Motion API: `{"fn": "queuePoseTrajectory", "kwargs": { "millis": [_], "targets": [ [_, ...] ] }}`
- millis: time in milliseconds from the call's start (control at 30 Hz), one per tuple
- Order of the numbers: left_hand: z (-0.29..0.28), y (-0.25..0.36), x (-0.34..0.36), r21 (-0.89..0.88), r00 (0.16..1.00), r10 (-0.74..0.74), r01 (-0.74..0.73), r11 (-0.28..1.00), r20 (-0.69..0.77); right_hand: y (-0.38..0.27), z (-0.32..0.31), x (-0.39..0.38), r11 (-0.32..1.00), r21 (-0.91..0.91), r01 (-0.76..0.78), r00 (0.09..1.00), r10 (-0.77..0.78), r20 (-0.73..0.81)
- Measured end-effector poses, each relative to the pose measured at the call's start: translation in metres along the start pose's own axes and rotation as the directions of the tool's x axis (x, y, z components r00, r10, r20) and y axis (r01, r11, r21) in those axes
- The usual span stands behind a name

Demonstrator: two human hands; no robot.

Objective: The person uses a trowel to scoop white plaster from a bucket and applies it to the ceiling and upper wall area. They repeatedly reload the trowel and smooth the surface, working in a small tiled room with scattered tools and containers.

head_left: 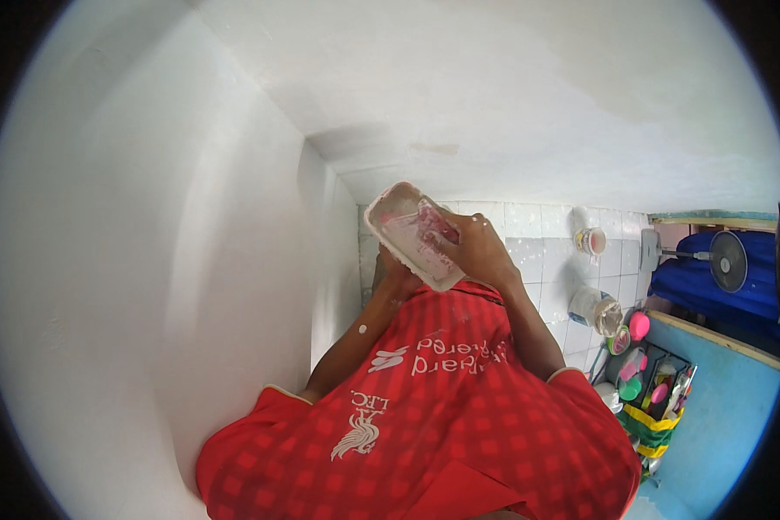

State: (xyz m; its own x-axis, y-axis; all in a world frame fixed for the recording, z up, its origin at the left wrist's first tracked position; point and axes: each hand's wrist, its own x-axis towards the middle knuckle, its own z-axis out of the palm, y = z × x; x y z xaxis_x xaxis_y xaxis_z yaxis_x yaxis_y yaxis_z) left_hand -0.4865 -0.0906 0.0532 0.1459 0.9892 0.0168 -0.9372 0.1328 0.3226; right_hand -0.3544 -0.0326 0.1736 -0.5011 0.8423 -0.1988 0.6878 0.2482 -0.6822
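My left hand [397, 272] is closed around the underside and near side of a shallow rectangular plastic tub [396, 227], which is tilted and smeared inside with white paste. In my right hand [479, 249] is a flat red scraper [443, 225], coated with white paste, gripped between thumb and fingers. The scraper is inside the tub, near its right wall. The fingers of my right hand partly cover it, and its lower end is hard to make out. White specks dot both my hands and forearms.
Smooth whitish walls rise at the left and ahead. On the tiled floor [529, 251] to the right stand a small bucket [591, 241] and a larger paste-smeared pail [594, 310]. Beyond are a standing fan [728, 262], a rack of colourful household items [659, 390] and a blue partition [719, 381].
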Motion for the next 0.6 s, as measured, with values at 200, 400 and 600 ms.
{"fn": "queuePoseTrajectory", "kwargs": {
  "millis": [200,400,600],
  "targets": [
    [-0.041,-0.015,-0.003,0.117,0.976,-0.036,0.063,0.991,-0.216,0.021,0.028,0.001,0.966,-0.183,0.183,0.967,-0.211,-0.146],
    [-0.020,-0.001,0.000,-0.190,0.998,-0.054,0.060,0.980,0.038,-0.003,-0.011,-0.003,0.982,-0.088,0.169,0.986,-0.170,-0.004],
    [0.006,0.004,0.009,0.012,0.997,0.012,-0.011,1.000,-0.079,0.032,-0.023,0.009,0.780,0.626,-0.013,0.990,0.097,-0.100]
  ]
}}
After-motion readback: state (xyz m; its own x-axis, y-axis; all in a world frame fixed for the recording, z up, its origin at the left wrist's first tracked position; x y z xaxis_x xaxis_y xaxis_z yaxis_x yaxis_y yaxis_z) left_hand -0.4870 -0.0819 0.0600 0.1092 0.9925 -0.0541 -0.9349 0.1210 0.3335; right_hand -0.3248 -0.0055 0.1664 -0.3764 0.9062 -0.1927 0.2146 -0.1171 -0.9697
